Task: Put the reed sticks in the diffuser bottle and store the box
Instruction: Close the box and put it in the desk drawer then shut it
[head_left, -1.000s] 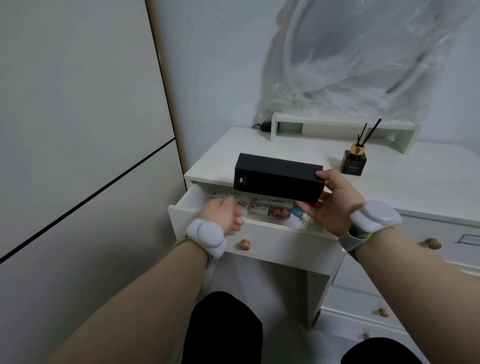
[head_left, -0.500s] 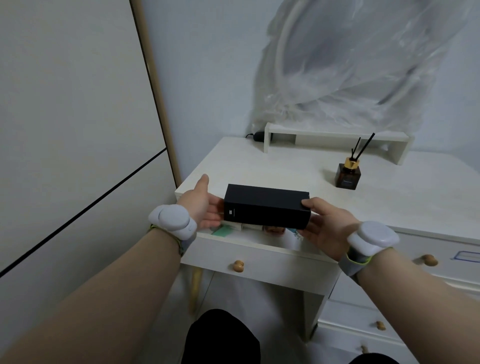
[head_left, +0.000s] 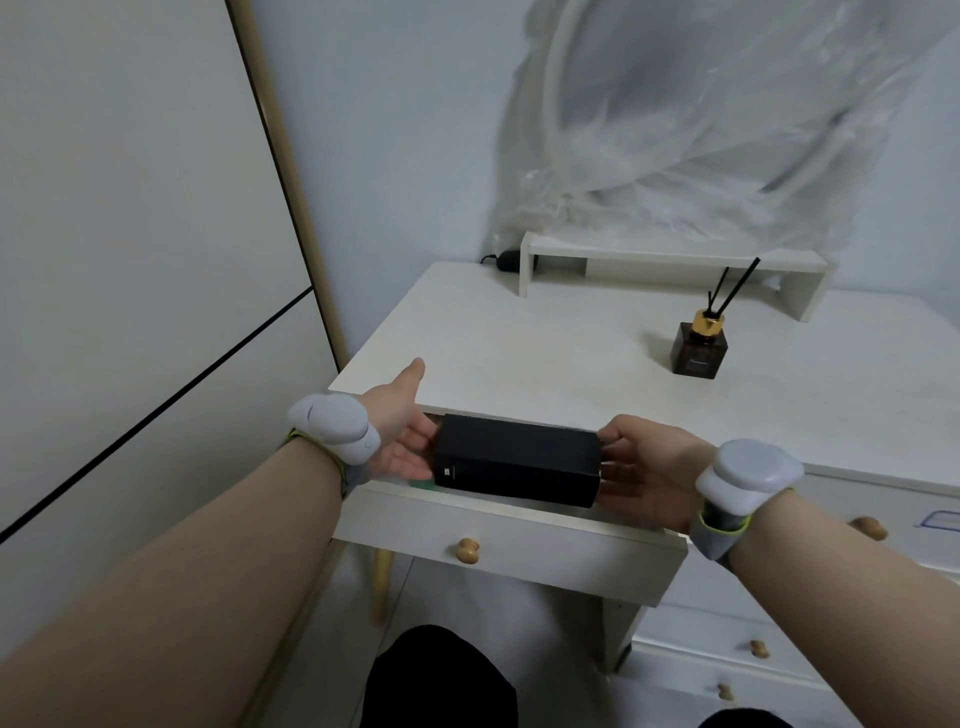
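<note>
the person held the black box (head_left: 517, 460) lengthwise between both hands, over the open drawer (head_left: 519, 545) of the white desk (head_left: 545, 353). the left hand (head_left: 402, 431) cupped the box's left end, fingers closed against it and thumb raised clear above the desk edge; the right hand (head_left: 647, 467) clamped the right end, thumb on top and fingers underneath. the box sat partly inside the drawer opening, just under the desk's front edge, slightly tilted.

the step in hand looked like lowering the box into the drawer. to do it well, the box would need to stay level and parallel to the drawer front, go down between the desk edge and the front panel without catching, and settle flat on whatever lay below. the fingers under the right end would have to slip out sideways before release so the box did not drop on one corner.

the drawer's contents were mostly hidden behind the box; only a sliver of something green (head_left: 421, 484) showed at its left end. the diffuser bottle (head_left: 697, 349), dark glass with a gold collar, stood well apart on the desk's far right with two black reed sticks (head_left: 735, 286) leaning in its neck, so that part of the task appeared done.
</note>
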